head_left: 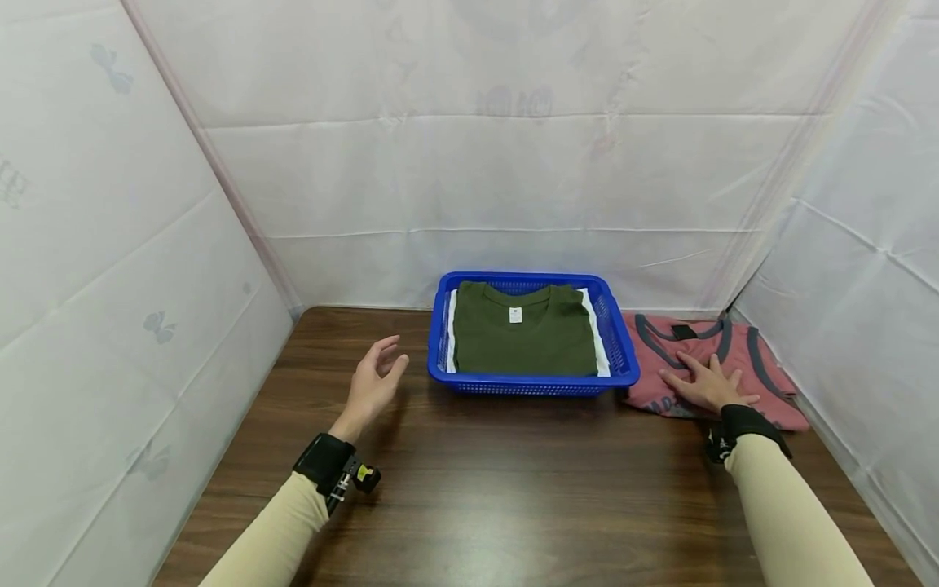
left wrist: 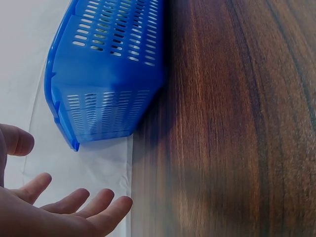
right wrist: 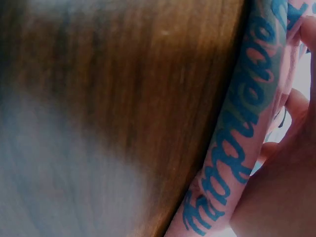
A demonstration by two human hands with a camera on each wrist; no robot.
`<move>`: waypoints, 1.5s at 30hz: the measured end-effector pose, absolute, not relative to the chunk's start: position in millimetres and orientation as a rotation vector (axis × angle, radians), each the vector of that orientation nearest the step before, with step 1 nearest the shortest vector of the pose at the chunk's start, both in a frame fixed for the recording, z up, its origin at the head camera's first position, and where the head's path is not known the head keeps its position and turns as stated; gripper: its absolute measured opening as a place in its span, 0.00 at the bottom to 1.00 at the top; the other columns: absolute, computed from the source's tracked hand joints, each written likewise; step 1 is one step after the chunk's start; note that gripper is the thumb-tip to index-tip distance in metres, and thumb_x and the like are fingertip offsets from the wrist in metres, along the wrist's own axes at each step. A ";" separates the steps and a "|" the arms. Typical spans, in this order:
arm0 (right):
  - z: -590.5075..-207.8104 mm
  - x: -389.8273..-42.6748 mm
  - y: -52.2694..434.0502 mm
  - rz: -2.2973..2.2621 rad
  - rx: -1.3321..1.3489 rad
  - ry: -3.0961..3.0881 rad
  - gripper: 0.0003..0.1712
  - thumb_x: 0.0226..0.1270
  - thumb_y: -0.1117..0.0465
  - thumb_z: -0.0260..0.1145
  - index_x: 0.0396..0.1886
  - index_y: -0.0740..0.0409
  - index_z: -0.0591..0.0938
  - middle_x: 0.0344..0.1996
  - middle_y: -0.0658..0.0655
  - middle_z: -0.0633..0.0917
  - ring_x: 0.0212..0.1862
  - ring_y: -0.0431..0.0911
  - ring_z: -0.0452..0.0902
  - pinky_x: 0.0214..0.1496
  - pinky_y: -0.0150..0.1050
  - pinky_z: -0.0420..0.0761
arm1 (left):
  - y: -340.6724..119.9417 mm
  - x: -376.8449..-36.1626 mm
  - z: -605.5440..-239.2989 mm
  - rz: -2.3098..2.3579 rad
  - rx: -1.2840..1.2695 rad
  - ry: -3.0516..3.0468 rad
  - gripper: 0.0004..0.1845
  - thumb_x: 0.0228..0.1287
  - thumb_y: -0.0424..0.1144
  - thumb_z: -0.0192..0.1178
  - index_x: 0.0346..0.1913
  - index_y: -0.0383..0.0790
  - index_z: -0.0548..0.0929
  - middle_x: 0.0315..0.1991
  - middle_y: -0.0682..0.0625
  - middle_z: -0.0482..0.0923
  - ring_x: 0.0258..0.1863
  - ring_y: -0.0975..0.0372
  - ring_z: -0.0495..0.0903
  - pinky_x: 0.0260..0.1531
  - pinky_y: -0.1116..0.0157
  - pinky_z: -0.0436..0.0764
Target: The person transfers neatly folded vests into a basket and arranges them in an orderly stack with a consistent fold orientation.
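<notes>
A blue plastic basket stands at the table's far side. Inside it lies a folded dark green T-shirt, with white cloth showing along its sides. To the basket's right is a folded pink T-shirt with grey trim and blue lettering, seen up close in the right wrist view. My right hand rests on this shirt, fingers spread. My left hand hovers left of the basket, apart from it, fingers loosely bent and holding nothing; the left wrist view shows the basket's slotted wall beyond the fingers.
The brown wooden table is bounded by white sheeting at the back, left and right. The pink T-shirt lies close to the right sheeting. A dark camera strap sits on my left wrist.
</notes>
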State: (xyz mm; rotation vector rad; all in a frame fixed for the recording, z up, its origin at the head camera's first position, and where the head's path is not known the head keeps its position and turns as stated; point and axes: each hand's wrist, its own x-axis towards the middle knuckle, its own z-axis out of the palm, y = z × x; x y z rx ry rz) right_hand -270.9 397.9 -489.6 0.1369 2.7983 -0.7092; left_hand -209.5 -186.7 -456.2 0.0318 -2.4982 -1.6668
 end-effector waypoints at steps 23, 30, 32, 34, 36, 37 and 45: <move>-494.9 -249.9 406.2 -0.642 0.107 2.855 0.58 0.68 0.22 0.51 0.83 0.56 0.51 0.76 0.80 0.35 0.68 0.87 0.14 0.46 0.90 0.21 | -185.1 -200.8 -463.4 -1.696 0.055 -2.508 0.26 0.79 0.42 0.56 0.75 0.45 0.68 0.72 0.37 0.69 0.66 0.43 0.75 0.62 0.45 0.77; -500.9 -233.2 409.3 -0.633 0.084 2.867 0.57 0.69 0.23 0.52 0.82 0.57 0.54 0.76 0.80 0.37 0.68 0.89 0.19 0.46 0.91 0.22 | -185.2 -197.3 -461.7 -1.812 0.033 -2.492 0.27 0.80 0.43 0.55 0.76 0.43 0.66 0.73 0.34 0.67 0.69 0.43 0.71 0.66 0.45 0.73; -502.5 -228.9 408.7 -0.625 0.077 2.878 0.57 0.69 0.23 0.52 0.82 0.57 0.54 0.76 0.80 0.38 0.68 0.89 0.21 0.46 0.92 0.23 | -185.0 -196.5 -461.7 -1.875 0.039 -2.477 0.27 0.81 0.42 0.53 0.77 0.42 0.65 0.74 0.34 0.66 0.71 0.42 0.69 0.65 0.44 0.73; -503.3 -225.7 408.1 -0.617 0.074 2.886 0.56 0.69 0.23 0.52 0.82 0.57 0.55 0.76 0.81 0.39 0.68 0.90 0.22 0.47 0.92 0.25 | -184.3 -195.5 -461.6 -1.930 0.062 -2.466 0.26 0.82 0.42 0.52 0.77 0.43 0.64 0.74 0.35 0.65 0.72 0.43 0.68 0.64 0.44 0.75; -504.2 -222.9 408.1 -0.607 0.069 2.890 0.56 0.70 0.23 0.51 0.82 0.56 0.54 0.76 0.81 0.39 0.68 0.90 0.22 0.46 0.92 0.25 | -183.4 -194.0 -461.6 -1.963 0.089 -2.456 0.25 0.82 0.41 0.52 0.76 0.44 0.65 0.74 0.36 0.66 0.71 0.43 0.70 0.61 0.44 0.77; -504.3 -221.4 408.1 -0.599 0.068 2.890 0.56 0.70 0.23 0.51 0.82 0.56 0.54 0.77 0.81 0.39 0.68 0.90 0.22 0.46 0.92 0.25 | -183.2 -193.7 -462.2 -1.974 0.102 -2.452 0.25 0.82 0.42 0.52 0.76 0.44 0.65 0.74 0.36 0.66 0.71 0.43 0.70 0.62 0.44 0.77; -504.8 -203.4 408.3 -0.565 0.064 2.885 0.56 0.69 0.23 0.52 0.81 0.56 0.55 0.76 0.81 0.41 0.69 0.89 0.24 0.47 0.92 0.27 | -183.6 -186.8 -464.4 -2.061 0.078 -2.395 0.26 0.82 0.39 0.51 0.77 0.41 0.64 0.75 0.34 0.64 0.69 0.41 0.71 0.64 0.42 0.75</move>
